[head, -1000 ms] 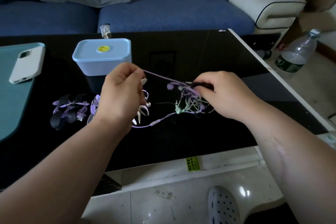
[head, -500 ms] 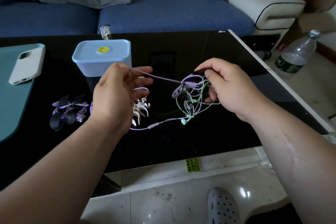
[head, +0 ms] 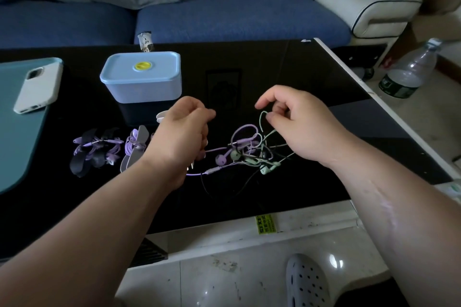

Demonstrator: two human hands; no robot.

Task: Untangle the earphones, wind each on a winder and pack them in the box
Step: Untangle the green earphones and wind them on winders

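Head view: tangled purple, green and black earphone cords lie on the black bench, nearer than the lidded pale-blue plastic box. The left grip clutches a purple strand and the right grip pinches a green loop; tugging could tighten knots.

Dim, underexposed indoor shot; glossy black surface swallows detail under the right grip. Brighter daylight to its right, glare spot on floor tile below. Wide-angle edge bending.
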